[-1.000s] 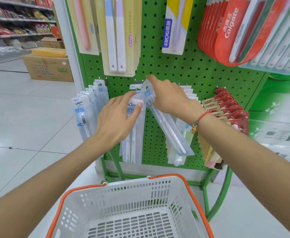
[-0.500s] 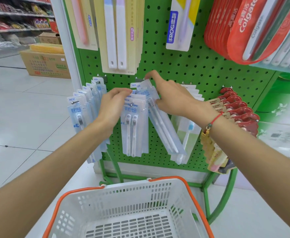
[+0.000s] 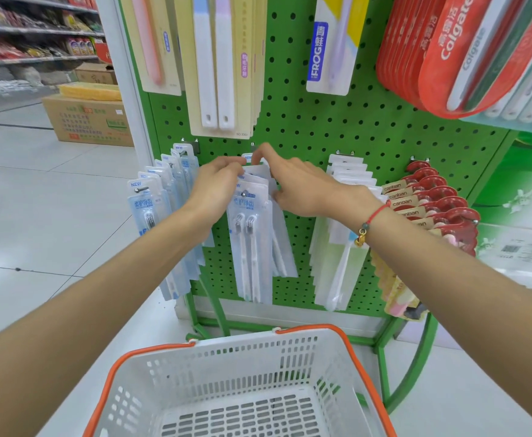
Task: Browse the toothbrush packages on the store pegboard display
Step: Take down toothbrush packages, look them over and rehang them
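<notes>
On the green pegboard (image 3: 337, 127), the toothbrush packs (image 3: 252, 234) hang from a hook directly above the white basket (image 3: 242, 389). The left hand (image 3: 217, 181) and right hand (image 3: 302, 187) both pinch the pack tops. Light, slippery plastic probably flexes; best held by the stiffer top edge.

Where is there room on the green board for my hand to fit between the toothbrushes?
Bare pegboard shows between the middle packs and the white packs, and above the red canban packs. It is crowded where the left hand and right hand meet. The basket looks empty.
</notes>
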`<act>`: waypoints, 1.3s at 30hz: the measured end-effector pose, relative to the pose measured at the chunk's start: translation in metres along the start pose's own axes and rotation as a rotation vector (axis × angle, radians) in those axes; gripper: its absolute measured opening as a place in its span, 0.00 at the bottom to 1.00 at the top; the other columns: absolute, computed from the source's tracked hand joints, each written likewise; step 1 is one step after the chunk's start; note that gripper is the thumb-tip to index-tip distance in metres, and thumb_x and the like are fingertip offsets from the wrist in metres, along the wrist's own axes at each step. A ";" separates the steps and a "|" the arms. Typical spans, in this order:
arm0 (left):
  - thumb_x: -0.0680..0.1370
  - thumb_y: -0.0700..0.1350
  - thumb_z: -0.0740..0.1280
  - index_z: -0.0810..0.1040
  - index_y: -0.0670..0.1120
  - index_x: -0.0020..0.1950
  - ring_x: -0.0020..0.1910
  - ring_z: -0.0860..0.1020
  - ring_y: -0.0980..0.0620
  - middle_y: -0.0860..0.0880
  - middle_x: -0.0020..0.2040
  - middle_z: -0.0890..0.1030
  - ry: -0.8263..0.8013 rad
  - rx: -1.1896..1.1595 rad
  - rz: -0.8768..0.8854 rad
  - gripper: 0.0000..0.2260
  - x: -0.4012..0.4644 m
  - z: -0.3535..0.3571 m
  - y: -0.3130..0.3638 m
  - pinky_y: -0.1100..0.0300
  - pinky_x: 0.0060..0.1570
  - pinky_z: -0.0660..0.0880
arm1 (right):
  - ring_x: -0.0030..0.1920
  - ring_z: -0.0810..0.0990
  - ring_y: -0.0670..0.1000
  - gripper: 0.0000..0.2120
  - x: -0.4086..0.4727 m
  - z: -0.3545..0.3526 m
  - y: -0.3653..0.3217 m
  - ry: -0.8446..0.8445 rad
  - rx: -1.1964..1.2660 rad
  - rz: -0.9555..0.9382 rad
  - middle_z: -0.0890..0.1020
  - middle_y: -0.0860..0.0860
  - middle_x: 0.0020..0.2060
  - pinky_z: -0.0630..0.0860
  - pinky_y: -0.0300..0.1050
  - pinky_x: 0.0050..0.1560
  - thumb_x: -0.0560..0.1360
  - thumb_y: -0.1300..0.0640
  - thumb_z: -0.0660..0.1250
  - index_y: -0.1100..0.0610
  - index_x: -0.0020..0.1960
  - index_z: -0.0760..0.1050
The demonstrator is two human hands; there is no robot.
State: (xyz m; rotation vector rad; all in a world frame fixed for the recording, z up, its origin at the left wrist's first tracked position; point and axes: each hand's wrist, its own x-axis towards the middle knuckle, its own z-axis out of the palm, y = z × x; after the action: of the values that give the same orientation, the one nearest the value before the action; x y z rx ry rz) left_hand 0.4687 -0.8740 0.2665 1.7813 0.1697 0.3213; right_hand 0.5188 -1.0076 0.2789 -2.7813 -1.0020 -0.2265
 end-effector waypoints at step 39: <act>0.83 0.48 0.55 0.73 0.56 0.67 0.51 0.72 0.60 0.54 0.65 0.73 0.003 0.080 0.102 0.15 -0.005 0.011 -0.016 0.64 0.46 0.66 | 0.49 0.70 0.54 0.16 -0.009 -0.026 -0.015 0.106 -0.318 0.313 0.71 0.52 0.38 0.65 0.52 0.64 0.75 0.55 0.63 0.55 0.33 0.60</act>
State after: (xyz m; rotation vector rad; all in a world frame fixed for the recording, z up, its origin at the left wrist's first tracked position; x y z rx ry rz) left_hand 0.4684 -0.8821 0.2484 1.8720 0.0950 0.3946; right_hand 0.4998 -1.0071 0.3043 -3.1176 -0.5332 -0.5217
